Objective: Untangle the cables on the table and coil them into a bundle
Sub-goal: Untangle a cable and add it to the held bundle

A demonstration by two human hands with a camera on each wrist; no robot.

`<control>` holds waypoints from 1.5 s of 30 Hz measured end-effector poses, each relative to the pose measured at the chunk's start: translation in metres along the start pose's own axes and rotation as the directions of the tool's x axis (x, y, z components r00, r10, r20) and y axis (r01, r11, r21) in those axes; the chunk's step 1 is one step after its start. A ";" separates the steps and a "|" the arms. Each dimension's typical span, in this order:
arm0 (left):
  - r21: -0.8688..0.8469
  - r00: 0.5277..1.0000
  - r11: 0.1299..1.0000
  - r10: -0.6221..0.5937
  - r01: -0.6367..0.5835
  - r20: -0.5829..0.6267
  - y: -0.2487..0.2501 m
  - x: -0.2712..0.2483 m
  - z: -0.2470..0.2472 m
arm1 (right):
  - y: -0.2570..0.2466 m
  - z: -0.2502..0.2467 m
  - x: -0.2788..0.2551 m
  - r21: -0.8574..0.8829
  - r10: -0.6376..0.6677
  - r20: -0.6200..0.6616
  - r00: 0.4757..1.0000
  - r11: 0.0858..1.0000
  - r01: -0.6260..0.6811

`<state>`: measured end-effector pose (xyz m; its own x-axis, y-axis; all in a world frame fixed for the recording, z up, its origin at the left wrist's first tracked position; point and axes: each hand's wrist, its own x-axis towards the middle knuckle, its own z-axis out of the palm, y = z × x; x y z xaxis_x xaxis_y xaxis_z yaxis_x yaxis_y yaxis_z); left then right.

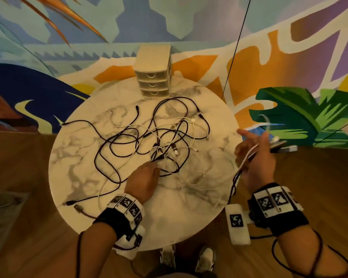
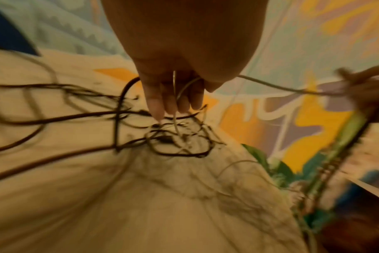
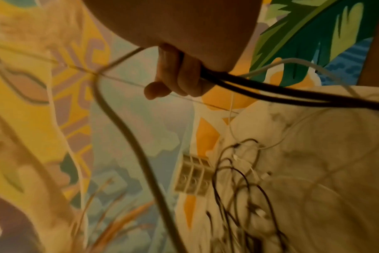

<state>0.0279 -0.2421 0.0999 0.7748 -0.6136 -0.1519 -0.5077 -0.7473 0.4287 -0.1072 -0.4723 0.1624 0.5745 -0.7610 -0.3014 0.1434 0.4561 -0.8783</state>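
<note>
while the small drawer unit (image 1: 153, 74) stands shut at the table's (image 1: 68, 167) far edge, the tangled cables (image 1: 155, 137) sprawl mid-table. the left hand (image 1: 144, 180) pinches strands at the knot; the right hand (image 1: 256, 157), off the right rim, grips a white cable (image 1: 247, 157) and a dark one.

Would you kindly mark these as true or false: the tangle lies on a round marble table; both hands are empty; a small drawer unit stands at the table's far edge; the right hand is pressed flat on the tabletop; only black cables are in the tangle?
1. The tangle of cables lies on a round marble table. True.
2. Both hands are empty. False: the left hand holds strands at the tangle, and the right hand grips cables.
3. A small drawer unit stands at the far edge. True.
4. The right hand is pressed flat on the tabletop. False: it is raised beside the table's right edge.
5. Only black cables. False: white ones too.
</note>
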 end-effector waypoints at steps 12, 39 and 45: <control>0.449 0.983 0.882 0.078 -0.145 0.164 0.042 -0.013 -0.006 | 0.046 0.013 -0.031 -0.366 0.008 0.024 1.000 0.931 0.001; 0.123 0.858 0.940 0.341 -0.318 -0.384 0.074 0.025 -0.027 | 0.000 -0.045 -0.019 -0.300 -0.165 -0.164 0.973 0.948 0.110; 0.285 0.984 0.944 0.141 -0.167 0.111 0.045 0.037 0.009 | -0.006 -0.067 -0.031 -0.264 -0.173 -0.139 0.975 0.955 0.132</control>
<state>0.0304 -0.3011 0.1055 0.6490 -0.7372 -0.1880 -0.7161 -0.6754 0.1759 -0.1799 -0.4828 0.1520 0.4229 -0.8853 -0.1934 0.0002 0.2135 -0.9769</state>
